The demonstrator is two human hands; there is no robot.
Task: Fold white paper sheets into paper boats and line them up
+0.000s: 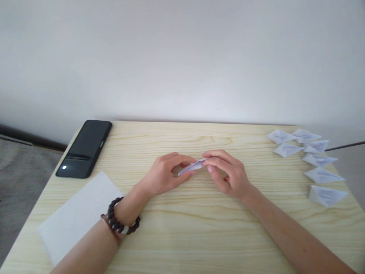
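A small folded white paper boat [196, 166] lies between my two hands, just over the middle of the table. Thumb and fingers of my left hand [168, 171] pinch its left end from above and below. At its right end, the fingertips of my right hand [229, 171] close on the paper, with the index finger at the folded opening and the thumb below. The paper's right part is partly covered by those fingers. A dark bead bracelet [112, 219] circles my left wrist.
Several folded paper boats [321, 175] stand in two uneven columns along the table's right side. White paper sheets [82, 209] lie at the left, partly under my left forearm. Beyond them rests a black phone [85, 148]. A pale wall [182, 68] borders the wooden table [194, 236] at the back.
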